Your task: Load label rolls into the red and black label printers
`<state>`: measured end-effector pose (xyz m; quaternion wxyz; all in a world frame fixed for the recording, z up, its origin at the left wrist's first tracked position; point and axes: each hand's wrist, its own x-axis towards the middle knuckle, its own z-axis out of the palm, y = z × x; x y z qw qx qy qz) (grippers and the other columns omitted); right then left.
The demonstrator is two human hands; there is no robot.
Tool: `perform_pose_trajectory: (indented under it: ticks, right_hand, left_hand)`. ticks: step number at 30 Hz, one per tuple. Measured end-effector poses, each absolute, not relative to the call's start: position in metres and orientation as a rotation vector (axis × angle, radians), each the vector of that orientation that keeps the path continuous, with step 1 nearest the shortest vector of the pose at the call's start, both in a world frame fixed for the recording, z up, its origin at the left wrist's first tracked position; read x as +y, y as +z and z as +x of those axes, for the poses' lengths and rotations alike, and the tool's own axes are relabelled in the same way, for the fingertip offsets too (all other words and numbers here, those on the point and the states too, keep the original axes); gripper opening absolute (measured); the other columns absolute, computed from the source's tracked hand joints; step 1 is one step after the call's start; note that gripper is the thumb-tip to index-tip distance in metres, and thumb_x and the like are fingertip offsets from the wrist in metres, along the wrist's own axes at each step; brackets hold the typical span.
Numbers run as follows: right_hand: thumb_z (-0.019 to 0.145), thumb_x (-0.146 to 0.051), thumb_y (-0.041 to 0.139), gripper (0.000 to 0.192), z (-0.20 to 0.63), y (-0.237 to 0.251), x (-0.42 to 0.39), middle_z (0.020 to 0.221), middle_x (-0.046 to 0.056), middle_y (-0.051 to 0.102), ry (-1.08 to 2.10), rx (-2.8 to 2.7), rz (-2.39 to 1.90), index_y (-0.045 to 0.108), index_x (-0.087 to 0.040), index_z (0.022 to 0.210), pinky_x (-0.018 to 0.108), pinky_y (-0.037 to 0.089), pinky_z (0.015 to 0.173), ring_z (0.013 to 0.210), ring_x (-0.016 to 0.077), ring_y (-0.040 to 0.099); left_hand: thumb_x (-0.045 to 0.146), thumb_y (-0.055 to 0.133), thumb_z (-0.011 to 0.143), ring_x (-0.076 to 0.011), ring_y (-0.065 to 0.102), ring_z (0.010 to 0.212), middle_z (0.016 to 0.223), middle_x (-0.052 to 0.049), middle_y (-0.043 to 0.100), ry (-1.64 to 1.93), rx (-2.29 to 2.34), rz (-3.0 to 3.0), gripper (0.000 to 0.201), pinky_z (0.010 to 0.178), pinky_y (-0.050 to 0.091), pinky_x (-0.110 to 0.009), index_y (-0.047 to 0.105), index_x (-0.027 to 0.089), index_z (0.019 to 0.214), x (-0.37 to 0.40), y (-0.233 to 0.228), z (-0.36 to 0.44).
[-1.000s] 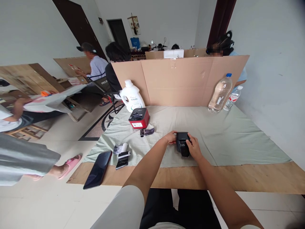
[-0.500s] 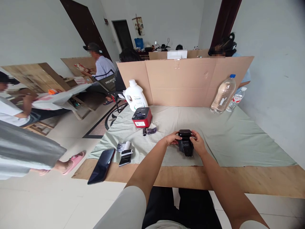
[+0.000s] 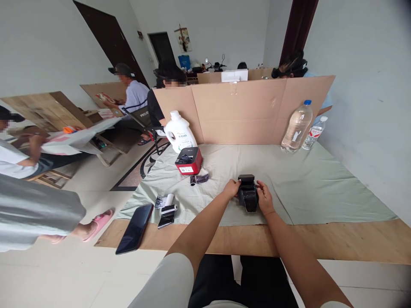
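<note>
A small black device (image 3: 248,194), which looks like a portable printer with its lid raised, stands on the cloth in front of me. A glossy black strip hangs from its front. My left hand (image 3: 231,188) grips its left side, thumb near the top edge. On the opposite side, my right hand (image 3: 264,196) has its fingers curled against the edge. Farther left is a red and black printer (image 3: 189,161), with a small dark roll (image 3: 193,181) before it. Nearer lie a white roll (image 3: 168,200) and a black roll (image 3: 167,216), both with loose ends.
A phone (image 3: 135,229) lies at the table's front left. A white detergent jug (image 3: 181,133) stands behind the red printer. Two water bottles, a large one (image 3: 297,128) and a small one (image 3: 315,133), are at the back right by a cardboard screen (image 3: 237,113). Several people sit beyond.
My fingers have moved from the device's upper part and lid down to its sides. The head view has shifted slightly; the device stays in about the same place.
</note>
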<state>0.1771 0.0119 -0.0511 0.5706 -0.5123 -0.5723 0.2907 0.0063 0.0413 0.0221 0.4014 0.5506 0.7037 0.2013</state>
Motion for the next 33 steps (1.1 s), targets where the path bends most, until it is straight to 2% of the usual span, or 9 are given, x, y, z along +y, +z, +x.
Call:
perform_pose_trajectory:
  ticks: [4, 7, 10, 12, 14, 19, 25, 29, 33]
  right_hand:
    - [0.087, -0.041, 0.041, 0.039, 0.176, -0.049, 0.014, 0.116, 0.011, 0.063, 0.595, -1.432, -1.197, 0.062, -0.019, 0.111, 0.046, 0.041, 0.102, 0.111, 0.0236, 0.056]
    - [0.087, -0.042, 0.042, 0.039, 0.176, -0.047, 0.014, 0.119, 0.01, 0.062, 0.582, -1.454, -1.184, 0.063, -0.021, 0.112, 0.047, 0.037, 0.106, 0.115, 0.0239, 0.053]
    - [0.09, -0.041, 0.039, 0.04, 0.176, -0.047, 0.013, 0.125, 0.008, 0.06, 0.581, -1.506, -1.158, 0.06, -0.024, 0.12, 0.046, 0.036, 0.107, 0.118, 0.0224, 0.051]
    - [0.091, -0.041, 0.037, 0.041, 0.176, -0.047, 0.013, 0.125, 0.008, 0.06, 0.591, -1.508, -1.145, 0.059, -0.024, 0.121, 0.045, 0.036, 0.107, 0.118, 0.0219, 0.051]
    - [0.09, -0.042, 0.038, 0.04, 0.176, -0.049, 0.014, 0.121, 0.008, 0.062, 0.612, -1.471, -1.144, 0.061, -0.023, 0.117, 0.045, 0.038, 0.105, 0.115, 0.0222, 0.053]
    - [0.089, -0.044, 0.038, 0.041, 0.176, -0.053, 0.015, 0.117, 0.01, 0.064, 0.639, -1.409, -1.169, 0.062, -0.021, 0.113, 0.045, 0.041, 0.102, 0.111, 0.0231, 0.055]
    - [0.089, -0.044, 0.037, 0.041, 0.176, -0.053, 0.015, 0.115, 0.01, 0.064, 0.65, -1.381, -1.185, 0.062, -0.02, 0.111, 0.044, 0.042, 0.101, 0.109, 0.0232, 0.057]
    - [0.089, -0.045, 0.038, 0.041, 0.176, -0.051, 0.015, 0.113, 0.01, 0.065, 0.652, -1.373, -1.187, 0.063, -0.021, 0.11, 0.044, 0.043, 0.1, 0.108, 0.0232, 0.057]
    - [0.089, -0.046, 0.038, 0.04, 0.175, -0.049, 0.015, 0.112, 0.009, 0.066, 0.651, -1.368, -1.188, 0.064, -0.021, 0.107, 0.043, 0.043, 0.099, 0.106, 0.0232, 0.058]
  left_hand:
    - [0.023, 0.055, 0.084, -0.0229, 0.06, 0.1, 0.095, -0.01, 0.067, 0.715, 1.971, 1.788, 0.012, 0.082, 0.045, -0.03, 0.065, 0.016, 0.084, 0.029, 0.029, 0.009]
    - [0.018, 0.055, 0.082, -0.0218, 0.06, 0.099, 0.09, -0.007, 0.069, 0.823, 1.89, 1.803, 0.014, 0.085, 0.045, -0.03, 0.069, 0.017, 0.078, 0.028, 0.032, 0.008]
    - [0.018, 0.052, 0.085, -0.0177, 0.064, 0.089, 0.089, -0.005, 0.071, 0.934, 1.717, 1.599, 0.021, 0.082, 0.048, -0.028, 0.071, 0.016, 0.093, 0.033, 0.03, 0.008]
    - [0.015, 0.049, 0.086, -0.0148, 0.064, 0.087, 0.094, -0.004, 0.071, 1.021, 1.622, 1.542, 0.031, 0.083, 0.048, -0.026, 0.066, 0.016, 0.113, 0.036, 0.029, 0.011]
    - [0.011, 0.049, 0.085, -0.0142, 0.062, 0.091, 0.098, -0.004, 0.071, 1.03, 1.617, 1.613, 0.037, 0.087, 0.047, -0.026, 0.061, 0.016, 0.121, 0.036, 0.029, 0.015]
    - [0.017, 0.059, 0.08, -0.0222, 0.052, 0.108, 0.106, -0.004, 0.069, 0.642, 1.733, 2.152, 0.023, 0.095, 0.041, -0.033, 0.069, 0.021, 0.101, 0.032, 0.042, 0.029]
    - [0.032, 0.068, 0.074, -0.0307, 0.048, 0.113, 0.11, -0.01, 0.067, 0.008, 1.797, 2.36, 0.034, 0.092, 0.036, -0.04, 0.066, 0.021, 0.106, 0.044, 0.064, 0.046]
    - [0.026, 0.069, 0.073, -0.0305, 0.051, 0.108, 0.104, -0.013, 0.068, -0.062, 1.746, 2.449, 0.031, 0.092, 0.033, -0.041, 0.065, 0.02, 0.103, 0.05, 0.068, 0.05]
    - [0.023, 0.07, 0.072, -0.0329, 0.049, 0.109, 0.105, -0.016, 0.066, -0.083, 1.69, 2.475, 0.014, 0.095, 0.03, -0.043, 0.07, 0.018, 0.086, 0.052, 0.066, 0.052]
